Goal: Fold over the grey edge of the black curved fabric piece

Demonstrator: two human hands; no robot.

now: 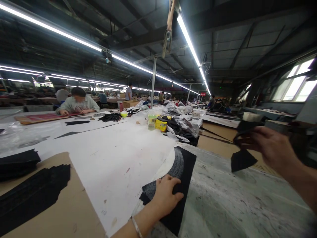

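My left hand (169, 195) lies on a stack of black fabric pieces (189, 162), its fingers spread over the upper layers. Along the stack's curved left edge the layers are fanned out and look greyish. Out to the right, my right hand (274, 145) is raised above the table with its fingers closed on a black fabric piece (244, 161). That piece hangs down, folded or bent, partly behind the fingers. A bracelet circles my left wrist.
More black fabric stacks (37, 193) lie at left on tan cardboard (84, 211). White paper (111, 158) covers the table's middle. Ahead are a yellow container (160, 125), plastic bags (183, 114) and cardboard (215, 142). Across the table a person (78, 102) leans over a red-topped board (44, 118).
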